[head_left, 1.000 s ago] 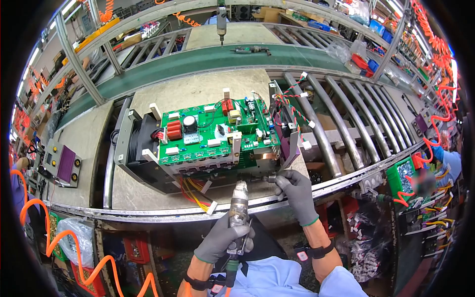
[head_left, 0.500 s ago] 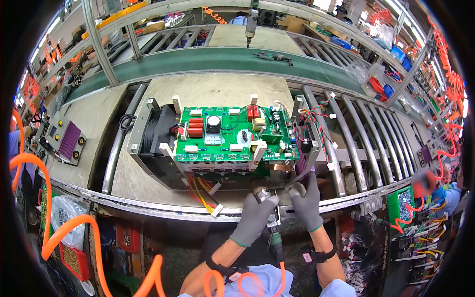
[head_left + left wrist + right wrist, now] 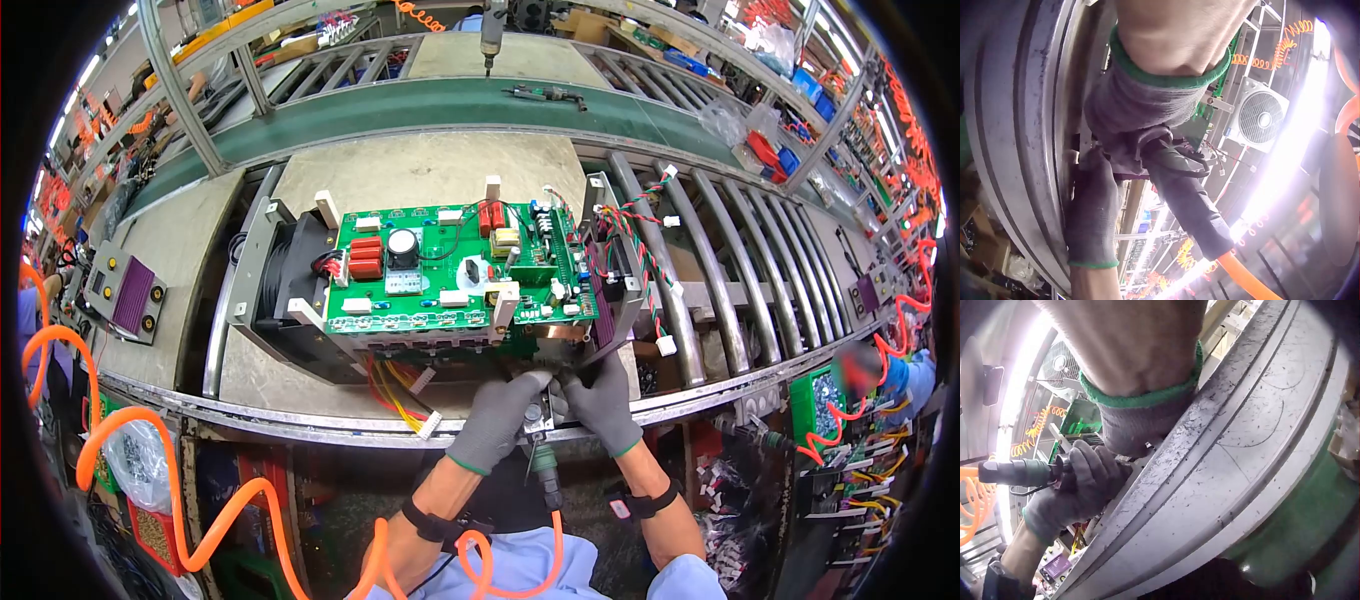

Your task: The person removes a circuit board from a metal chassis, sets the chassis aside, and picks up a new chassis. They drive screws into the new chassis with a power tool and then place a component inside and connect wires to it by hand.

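Observation:
The gloved left hand [image 3: 498, 420] grips an air tool [image 3: 543, 460] that has an orange hose at its lower end; in the right wrist view the fingers of that hand [image 3: 1079, 487] curl round the tool [image 3: 1022, 472]. Close beside it, the gloved right hand [image 3: 603, 408] is at the tool's front end, its fingertips partly hidden, so what they hold cannot be made out. Both hands are at the front right of a metal unit with a fan and a green circuit board [image 3: 430, 285] on top. Yellow and red wires with a white connector [image 3: 429, 425] hang from its front.
Metal rollers [image 3: 720, 270] lie right of the unit, and a metal rail [image 3: 300, 415] runs along the front. The coiled orange hose [image 3: 215, 535] loops at the lower left. A hanging screwdriver [image 3: 492, 35] and a green belt [image 3: 400, 103] are behind the unit.
The left hand has moved up and right with the tool from its place a second ago. The right hand, then apart from it, is now beside it. The view has shifted too.

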The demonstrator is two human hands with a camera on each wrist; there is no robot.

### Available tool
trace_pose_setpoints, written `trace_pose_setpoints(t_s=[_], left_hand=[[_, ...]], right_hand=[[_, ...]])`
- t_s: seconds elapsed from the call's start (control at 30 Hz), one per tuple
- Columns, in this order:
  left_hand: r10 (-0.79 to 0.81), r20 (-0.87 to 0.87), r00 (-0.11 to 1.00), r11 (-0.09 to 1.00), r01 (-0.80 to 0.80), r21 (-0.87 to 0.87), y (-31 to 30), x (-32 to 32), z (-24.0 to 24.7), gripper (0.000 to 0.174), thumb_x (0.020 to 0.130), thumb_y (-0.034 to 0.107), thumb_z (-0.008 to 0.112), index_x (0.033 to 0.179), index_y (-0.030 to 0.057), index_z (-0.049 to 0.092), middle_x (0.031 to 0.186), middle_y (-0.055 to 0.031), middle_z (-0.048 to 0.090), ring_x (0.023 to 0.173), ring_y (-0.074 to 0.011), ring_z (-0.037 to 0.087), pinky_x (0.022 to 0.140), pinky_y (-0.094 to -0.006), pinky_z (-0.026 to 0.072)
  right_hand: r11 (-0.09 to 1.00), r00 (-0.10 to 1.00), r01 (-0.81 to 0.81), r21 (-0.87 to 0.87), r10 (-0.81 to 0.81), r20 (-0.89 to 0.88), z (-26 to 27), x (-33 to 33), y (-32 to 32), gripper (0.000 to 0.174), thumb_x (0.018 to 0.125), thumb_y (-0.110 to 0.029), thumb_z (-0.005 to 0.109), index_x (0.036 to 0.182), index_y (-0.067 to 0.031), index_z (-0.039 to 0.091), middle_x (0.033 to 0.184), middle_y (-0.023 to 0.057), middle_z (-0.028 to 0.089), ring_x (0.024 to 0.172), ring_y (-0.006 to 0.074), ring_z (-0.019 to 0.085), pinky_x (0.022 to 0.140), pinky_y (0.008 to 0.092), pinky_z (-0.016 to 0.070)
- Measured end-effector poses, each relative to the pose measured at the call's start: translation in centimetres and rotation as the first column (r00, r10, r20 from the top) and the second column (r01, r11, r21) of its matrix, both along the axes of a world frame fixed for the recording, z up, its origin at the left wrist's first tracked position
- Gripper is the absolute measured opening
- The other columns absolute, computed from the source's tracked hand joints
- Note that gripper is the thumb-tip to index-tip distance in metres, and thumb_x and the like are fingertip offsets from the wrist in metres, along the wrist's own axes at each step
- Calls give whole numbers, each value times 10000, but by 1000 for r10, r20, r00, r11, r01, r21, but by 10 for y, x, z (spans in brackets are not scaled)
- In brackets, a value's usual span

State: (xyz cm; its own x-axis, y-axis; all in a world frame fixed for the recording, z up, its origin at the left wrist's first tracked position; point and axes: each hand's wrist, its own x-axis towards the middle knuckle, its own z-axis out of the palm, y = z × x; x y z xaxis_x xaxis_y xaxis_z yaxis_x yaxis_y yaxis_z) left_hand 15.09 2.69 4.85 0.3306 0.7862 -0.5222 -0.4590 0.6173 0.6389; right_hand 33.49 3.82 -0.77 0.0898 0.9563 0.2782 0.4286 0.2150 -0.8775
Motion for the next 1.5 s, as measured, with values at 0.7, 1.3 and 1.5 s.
trace_pose_setpoints(t_s=[0.7, 1.3, 1.5], left_hand=[[-117, 47, 992, 989, 113, 92, -2, -18, 0, 289, 948, 247, 678, 939, -42, 688, 804, -107, 690, 695, -201, 707, 639, -323, 558], [-41, -72, 997, 999, 39, -30, 3, -7, 17, 246, 936, 216, 700, 924, -27, 663, 784, -104, 672, 657, -215, 704, 592, -334, 558], [-42, -139, 989, 999, 41, -12, 4, -1, 12, 284, 937, 247, 690, 963, -35, 665, 778, -105, 683, 646, -210, 706, 573, -350, 579]], right_hand=[[999, 987, -50, 19, 52, -154, -7, -2, 4, 290, 924, -43, 654, 1193, 18, 561, 995, 121, 648, 897, 192, 652, 781, 353, 535], [997, 987, -83, -6, 81, -140, 1, -2, 5, 424, 909, -22, 629, 1312, -6, 499, 1065, 113, 649, 955, 199, 651, 828, 343, 529], [998, 990, -64, -8, 63, -126, 0, -1, 5, 424, 903, -19, 619, 1309, -5, 499, 1065, 127, 652, 960, 222, 666, 827, 362, 532]])
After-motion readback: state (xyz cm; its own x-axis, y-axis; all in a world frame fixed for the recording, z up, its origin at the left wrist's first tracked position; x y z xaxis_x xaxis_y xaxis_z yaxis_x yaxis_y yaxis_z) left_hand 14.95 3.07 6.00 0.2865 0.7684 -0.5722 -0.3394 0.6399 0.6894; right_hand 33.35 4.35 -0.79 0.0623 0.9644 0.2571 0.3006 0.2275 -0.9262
